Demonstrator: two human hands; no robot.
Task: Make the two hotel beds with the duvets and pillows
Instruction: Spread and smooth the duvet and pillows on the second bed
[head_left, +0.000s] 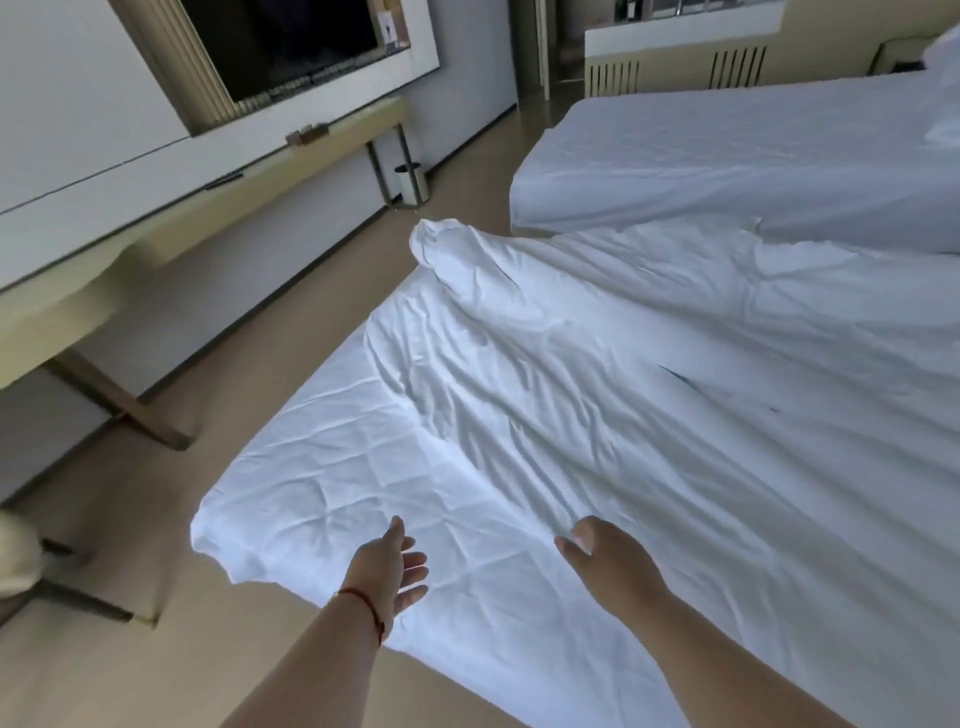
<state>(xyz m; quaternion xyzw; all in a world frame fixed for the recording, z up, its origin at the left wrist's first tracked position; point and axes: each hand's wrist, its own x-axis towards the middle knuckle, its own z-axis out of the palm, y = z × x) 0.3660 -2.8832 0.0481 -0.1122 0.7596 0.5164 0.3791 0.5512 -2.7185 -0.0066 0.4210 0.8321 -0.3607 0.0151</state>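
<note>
A wrinkled white duvet (597, 389) lies spread over the near bed, with one corner bunched up (447, 249) at the far foot end. My left hand (392, 566), a red string on its wrist, hovers open with fingers apart over the duvet's near corner. To its right, my right hand (608, 556) reaches over the duvet palm down, holding nothing. The far bed (727, 156) shows a smooth white sheet, with white pillows (943, 93) at its upper right end.
A long pale desk (171, 228) runs along the left wall under a dark TV (280, 41). A small bin (413, 182) stands beneath the desk's far end. Tan floor (260, 322) separates desk and beds. A radiator cover (675, 62) lines the back wall.
</note>
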